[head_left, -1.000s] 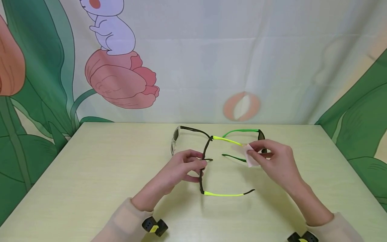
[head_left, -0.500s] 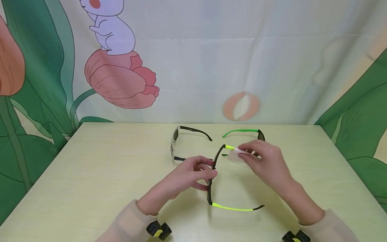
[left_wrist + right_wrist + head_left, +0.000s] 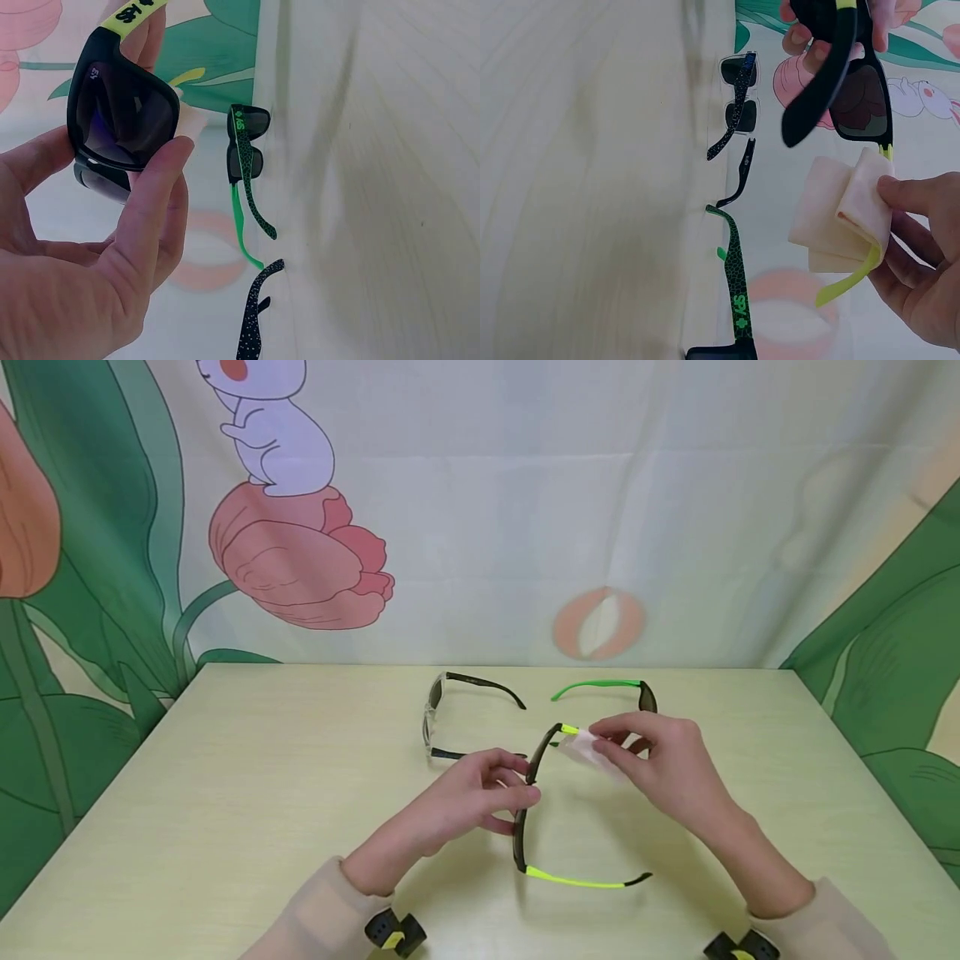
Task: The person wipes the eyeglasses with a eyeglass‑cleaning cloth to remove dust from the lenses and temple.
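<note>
The left hand [image 3: 476, 793] curls its fingers round the front of the black-framed sunglasses [image 3: 520, 843], held above the middle of the table, while the right hand [image 3: 675, 760] pinches a folded, whitish cloth [image 3: 832, 202] around their far, neon-yellow temple. Their lenses are dark and smooth. On the pale wood-grain table [image 3: 262, 827] beyond sit clear-framed sunglasses [image 3: 742, 112] with speckled temples, left, and green-and-black patterned sunglasses [image 3: 245, 150], right, before a flower-printed fabric backdrop [image 3: 480, 527].
</note>
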Demonstrator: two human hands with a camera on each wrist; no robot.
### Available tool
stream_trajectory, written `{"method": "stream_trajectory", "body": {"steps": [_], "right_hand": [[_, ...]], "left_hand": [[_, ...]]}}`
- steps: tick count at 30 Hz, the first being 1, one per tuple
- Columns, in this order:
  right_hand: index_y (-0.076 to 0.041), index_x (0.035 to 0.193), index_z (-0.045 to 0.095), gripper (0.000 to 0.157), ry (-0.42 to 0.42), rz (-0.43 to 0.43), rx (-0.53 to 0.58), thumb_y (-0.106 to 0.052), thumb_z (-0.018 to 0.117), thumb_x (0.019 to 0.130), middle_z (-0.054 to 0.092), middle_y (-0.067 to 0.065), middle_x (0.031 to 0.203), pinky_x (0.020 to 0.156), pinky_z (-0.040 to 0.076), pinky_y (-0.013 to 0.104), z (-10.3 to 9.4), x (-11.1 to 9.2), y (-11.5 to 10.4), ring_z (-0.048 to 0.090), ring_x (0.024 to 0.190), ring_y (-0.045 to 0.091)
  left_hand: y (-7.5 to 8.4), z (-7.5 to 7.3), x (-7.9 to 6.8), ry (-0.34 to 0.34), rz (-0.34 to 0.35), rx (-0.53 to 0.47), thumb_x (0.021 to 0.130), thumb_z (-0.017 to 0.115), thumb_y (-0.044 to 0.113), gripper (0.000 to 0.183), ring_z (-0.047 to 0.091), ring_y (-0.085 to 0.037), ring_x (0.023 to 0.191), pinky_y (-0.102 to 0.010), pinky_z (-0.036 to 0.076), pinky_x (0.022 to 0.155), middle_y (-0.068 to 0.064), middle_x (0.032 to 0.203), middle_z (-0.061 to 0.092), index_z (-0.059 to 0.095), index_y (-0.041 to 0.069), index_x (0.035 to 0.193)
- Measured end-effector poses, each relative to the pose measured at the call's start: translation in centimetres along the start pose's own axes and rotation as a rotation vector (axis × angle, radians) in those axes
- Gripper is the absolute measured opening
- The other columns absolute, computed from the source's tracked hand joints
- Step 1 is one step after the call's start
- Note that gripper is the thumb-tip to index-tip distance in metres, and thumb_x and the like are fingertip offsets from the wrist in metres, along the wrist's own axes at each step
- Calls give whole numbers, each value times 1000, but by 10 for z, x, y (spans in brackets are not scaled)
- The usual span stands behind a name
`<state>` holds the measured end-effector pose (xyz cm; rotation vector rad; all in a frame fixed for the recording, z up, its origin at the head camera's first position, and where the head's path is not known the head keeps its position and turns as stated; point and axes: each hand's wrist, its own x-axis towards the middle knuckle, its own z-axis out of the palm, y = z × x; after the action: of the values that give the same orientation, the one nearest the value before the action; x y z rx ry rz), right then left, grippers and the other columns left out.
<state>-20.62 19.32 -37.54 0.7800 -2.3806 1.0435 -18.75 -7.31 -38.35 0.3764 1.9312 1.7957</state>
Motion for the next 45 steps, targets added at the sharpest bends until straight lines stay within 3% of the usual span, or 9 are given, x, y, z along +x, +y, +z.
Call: {"method": "stream_trajectory", "body": {"steps": [4,12,18,32,45], "right_hand": [[-10,101,80,23,8,-3,-16,1,86,82,75,-6,92,64,58,25,1,1,-1,67,77,8],[-11,98,78,26,8,-119,-80,4,87,78,72,-7,94,65,58,30,8,0,-7,66,79,9],[-11,97,76,25,7,-130,-126,3,86,79,71,-5,94,64,57,32,9,2,-12,67,79,10],[-9,95,75,20,22,-22,-221,3,85,81,69,-3,86,63,58,34,-3,-4,-2,65,75,11],[-8,95,74,18,45,76,-176,3,83,84,70,-3,83,64,60,34,-9,-8,10,65,72,10]], "left_hand": [[0,1,0,-16,-2,-6,94,74,15,52,66,-19,89,-44,63,79,-14,104,63,50,-9,134],[-2,5,-1,-44,-17,-12,92,74,13,49,65,-17,86,-44,63,78,-13,101,62,51,-8,130],[-3,7,1,-33,-29,-16,91,75,11,48,65,-17,85,-44,63,78,-12,100,61,51,-7,128],[0,-2,1,20,-27,-47,89,73,13,55,67,-22,89,-46,62,80,-13,100,62,49,-9,132],[-2,-11,3,44,-2,-79,92,71,15,51,65,-23,96,-47,62,82,-14,105,61,49,-10,131]]}}
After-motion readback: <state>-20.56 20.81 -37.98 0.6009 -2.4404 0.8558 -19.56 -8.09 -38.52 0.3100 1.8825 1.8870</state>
